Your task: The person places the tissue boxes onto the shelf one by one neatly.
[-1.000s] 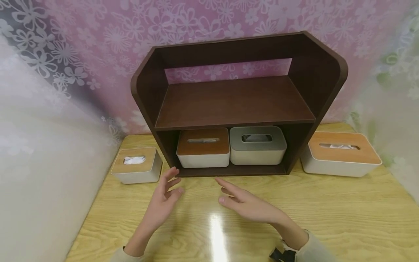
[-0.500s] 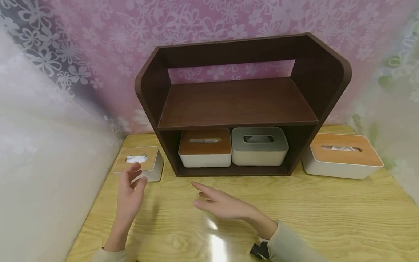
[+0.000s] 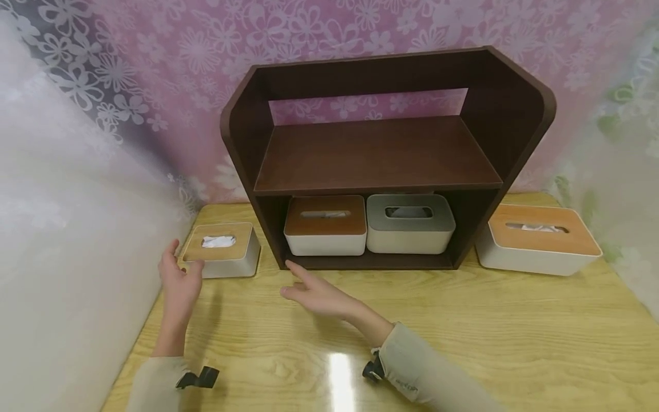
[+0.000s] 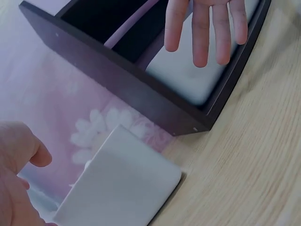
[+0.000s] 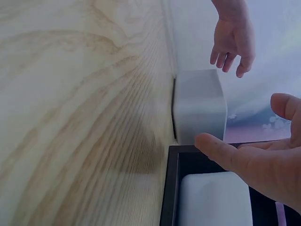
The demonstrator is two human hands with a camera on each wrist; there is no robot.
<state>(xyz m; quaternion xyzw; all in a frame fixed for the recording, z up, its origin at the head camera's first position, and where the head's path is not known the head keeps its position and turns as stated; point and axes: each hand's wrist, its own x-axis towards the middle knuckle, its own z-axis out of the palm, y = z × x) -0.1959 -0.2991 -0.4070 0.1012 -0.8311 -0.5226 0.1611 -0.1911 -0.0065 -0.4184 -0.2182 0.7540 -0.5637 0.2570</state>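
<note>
A small white tissue box (image 3: 229, 268) with a light wood lid stands on the table left of the dark brown shelf (image 3: 378, 151). My left hand (image 3: 179, 280) is at its left front corner, fingers spread and thumb apart. In the right wrist view the left hand (image 5: 233, 41) hovers beside the tissue box (image 5: 200, 103). My right hand (image 3: 316, 292) is in front of the shelf's lower left corner, fingers extended and holding nothing. From the left wrist, the right hand's fingers (image 4: 201, 35) show in front of the shelf.
Inside the lower compartment sit a brown-lidded tissue box (image 3: 325, 243) and a grey-lidded one (image 3: 411, 240). A larger tissue box (image 3: 540, 258) with an orange-brown lid stands right of the shelf. A white wall (image 3: 77, 246) borders the table on the left.
Both hands have moved left across the table, the left one from in front of the shelf to the small tissue box. The boxes and shelf keep their places.
</note>
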